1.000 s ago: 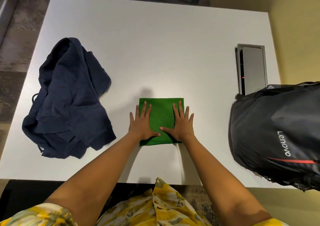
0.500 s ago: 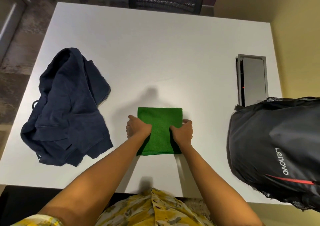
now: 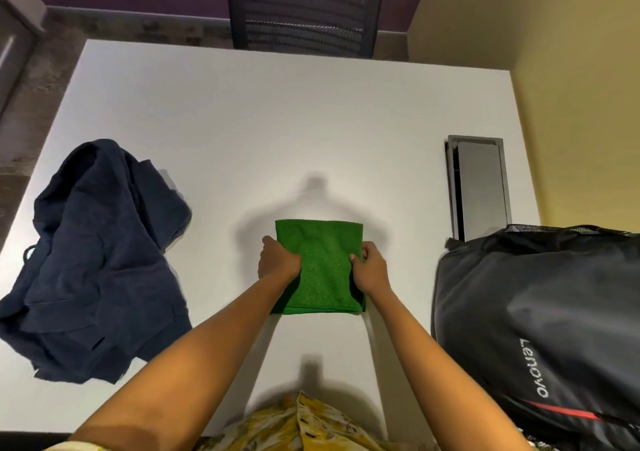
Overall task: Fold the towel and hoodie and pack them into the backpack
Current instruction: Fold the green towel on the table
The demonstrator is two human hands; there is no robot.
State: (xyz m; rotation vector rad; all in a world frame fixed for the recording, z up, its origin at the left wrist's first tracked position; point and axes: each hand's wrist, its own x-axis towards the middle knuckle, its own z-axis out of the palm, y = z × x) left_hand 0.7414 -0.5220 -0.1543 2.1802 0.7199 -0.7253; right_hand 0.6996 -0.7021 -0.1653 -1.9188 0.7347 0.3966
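**Folded green towel gripped at both side edges**

While lying flat near the front middle of the white rectangular counter (image 3: 294, 132), folded green terry towel (image 3: 320, 263) gripped from both sides at once. Left hand (image 3: 278, 259) curled over the towel's left edge, knuckles up, fingers tucked out of sight under or against the cloth. Right hand (image 3: 370, 270) curled over the right edge, thumb and fingertips pinching the fabric near the upper right side. Both forearms reaching in from the bottom of the view, meeting the towel roughly at mid-height. Towel folded to a neat, nearly square shape, far edge straight, near edge resting on the counter; whether lifted at all, cannot tell.

Crumpled navy blue cotton hoodie (image 3: 97, 270) heaped on the left part of the counter, unfolded, well apart from the towel, a drawstring loop showing at its left side. Black nylon backpack (image 3: 540, 312) with white Lenovo lettering and a red stripe lying at the right edge of the counter, near the towel but not touching it; whether unzipped, cannot tell. Grey rectangular cable hatch (image 3: 479, 187) set into the counter just beyond the backpack. Black mesh office chair (image 3: 304, 11) standing at the far side. Yellow patterned garment (image 3: 304, 423) visible at the bottom edge.
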